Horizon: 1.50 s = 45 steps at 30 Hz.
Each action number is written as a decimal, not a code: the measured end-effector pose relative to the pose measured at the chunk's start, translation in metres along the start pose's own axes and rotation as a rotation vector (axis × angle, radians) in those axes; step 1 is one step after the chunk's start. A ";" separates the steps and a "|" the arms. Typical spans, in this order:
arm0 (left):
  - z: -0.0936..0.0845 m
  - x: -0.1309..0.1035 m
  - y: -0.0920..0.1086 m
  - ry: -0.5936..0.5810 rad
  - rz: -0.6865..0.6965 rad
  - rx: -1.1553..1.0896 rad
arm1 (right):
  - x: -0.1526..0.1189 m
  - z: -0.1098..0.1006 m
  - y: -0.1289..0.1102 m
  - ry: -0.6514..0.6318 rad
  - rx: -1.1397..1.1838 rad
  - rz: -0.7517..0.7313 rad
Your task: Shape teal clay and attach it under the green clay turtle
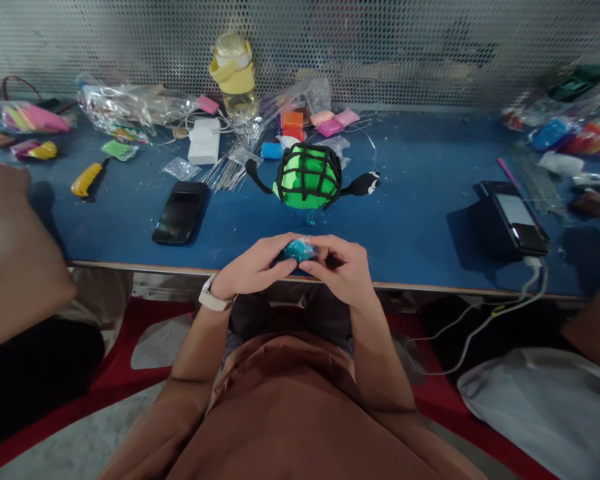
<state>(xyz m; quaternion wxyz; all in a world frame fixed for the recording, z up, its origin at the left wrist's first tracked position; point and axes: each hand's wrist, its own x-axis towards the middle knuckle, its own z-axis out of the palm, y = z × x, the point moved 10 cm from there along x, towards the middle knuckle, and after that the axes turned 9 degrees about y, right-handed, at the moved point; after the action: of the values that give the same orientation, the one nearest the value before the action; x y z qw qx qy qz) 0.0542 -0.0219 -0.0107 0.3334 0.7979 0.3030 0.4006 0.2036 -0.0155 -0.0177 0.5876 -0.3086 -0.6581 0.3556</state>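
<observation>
My left hand and my right hand meet at the table's front edge, both closed round a small blue packet with a shiny clear wrapper. Thumbs press it from below, and fingers cover its sides. Just beyond stands a bright green rounded figure with a black grid over it and a black arm on each side. Its right arm ends in a black and white piece. Beneath the figure is a small blue bit.
On the blue table lie a phone, a yellow cutter, thin wires and coloured clay packets. A yellow bottle stands behind. At right is a cabled device. Other people's arms are at both sides.
</observation>
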 end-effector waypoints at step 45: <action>-0.001 -0.004 -0.013 -0.011 -0.203 -0.006 | 0.001 -0.002 0.010 -0.066 0.090 0.152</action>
<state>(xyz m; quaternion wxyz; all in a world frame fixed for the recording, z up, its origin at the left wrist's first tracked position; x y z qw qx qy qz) 0.0489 -0.0167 -0.0218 0.3765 0.7643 0.3790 0.3612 0.2051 -0.0087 -0.0252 0.5501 -0.3189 -0.6351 0.4386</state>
